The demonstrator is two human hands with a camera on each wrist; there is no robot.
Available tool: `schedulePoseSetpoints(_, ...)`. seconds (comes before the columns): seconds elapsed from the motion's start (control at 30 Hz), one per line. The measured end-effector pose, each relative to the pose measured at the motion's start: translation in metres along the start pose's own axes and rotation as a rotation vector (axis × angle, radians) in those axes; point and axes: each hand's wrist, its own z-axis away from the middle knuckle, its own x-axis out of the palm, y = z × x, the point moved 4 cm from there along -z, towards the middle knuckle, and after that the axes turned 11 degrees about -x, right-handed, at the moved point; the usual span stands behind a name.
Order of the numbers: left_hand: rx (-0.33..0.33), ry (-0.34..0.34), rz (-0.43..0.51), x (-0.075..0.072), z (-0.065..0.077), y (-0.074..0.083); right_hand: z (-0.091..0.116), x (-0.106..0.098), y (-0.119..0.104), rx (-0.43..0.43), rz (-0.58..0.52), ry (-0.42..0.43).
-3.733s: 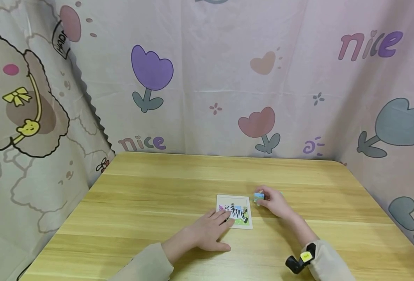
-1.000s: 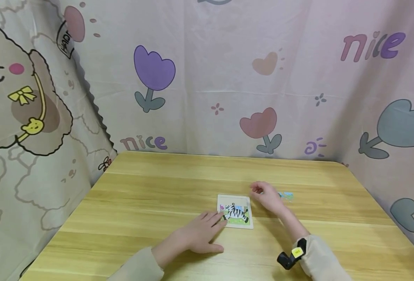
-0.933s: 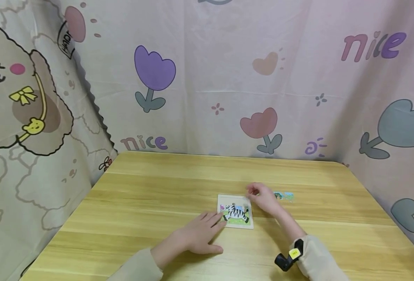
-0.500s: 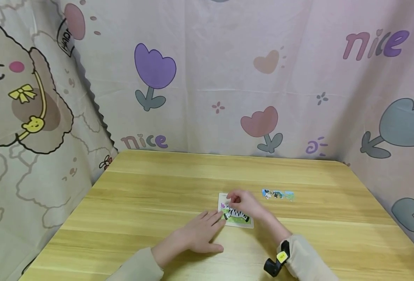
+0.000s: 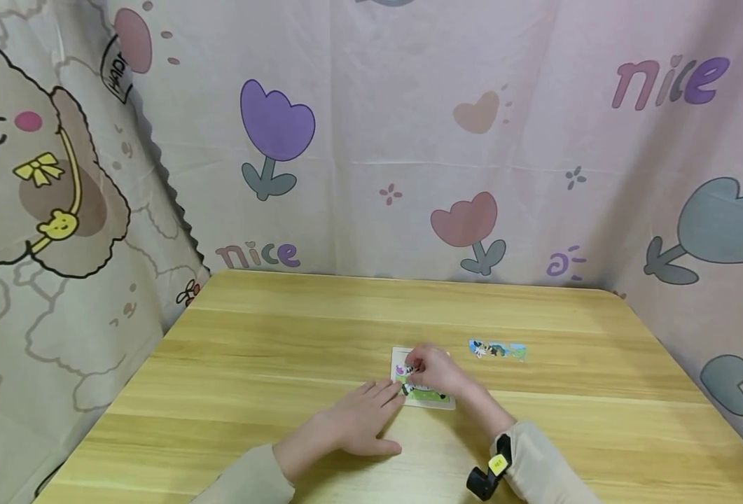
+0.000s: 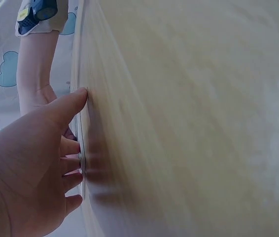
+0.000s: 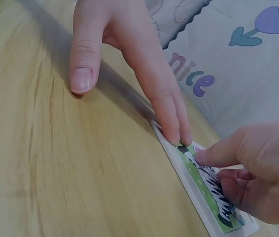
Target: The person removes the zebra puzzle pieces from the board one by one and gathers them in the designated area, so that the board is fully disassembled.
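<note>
A zebra jigsaw puzzle in a pale, thin frame lies on the wooden table; a bare strip of its backing shows along the far side. My left hand lies flat, fingertips on the puzzle's left edge and thumb spread. Over the puzzle is my right hand, thumb and curled fingers on a piece near the zebra's head. In the right wrist view, my right thumb touches the zebra picture, with the bent fingers across from it. The hand hides part of the picture.
Several loose puzzle pieces lie in a row to the right of the puzzle, beyond the right hand. A patterned curtain hangs behind the wooden table. A black wrist camera sits on the right sleeve.
The blue piece held earlier by my right hand is out of it, and the row of loose pieces is uncovered. The right hand has moved left onto the puzzle. My left hand shifted slightly left.
</note>
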Motion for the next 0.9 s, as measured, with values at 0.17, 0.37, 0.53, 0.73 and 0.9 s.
schedulePoseSetpoints(0.17,0.000,-0.002,0.013,0.0008,0.0003,-0.0001,-0.0014,0.0015,-0.0006,0.035,0.037,-0.024)
schedulePoseSetpoints(0.37,0.002,0.000,0.018,0.0003,0.0001,-0.0008,-0.0034,0.0028,-0.0012,0.049,0.028,-0.041)
schedulePoseSetpoints(0.53,0.001,-0.003,0.017,0.0005,0.0001,-0.0010,-0.0034,0.0034,-0.0012,0.060,-0.039,-0.009)
schedulePoseSetpoints(0.73,0.005,0.004,0.010,0.0014,-0.0007,-0.0012,-0.0002,0.0049,0.0000,0.056,-0.143,0.027)
schedulePoseSetpoints(0.9,0.007,0.010,0.012,0.0012,-0.0004,-0.0012,0.0003,0.0058,-0.0003,0.036,-0.145,0.055)
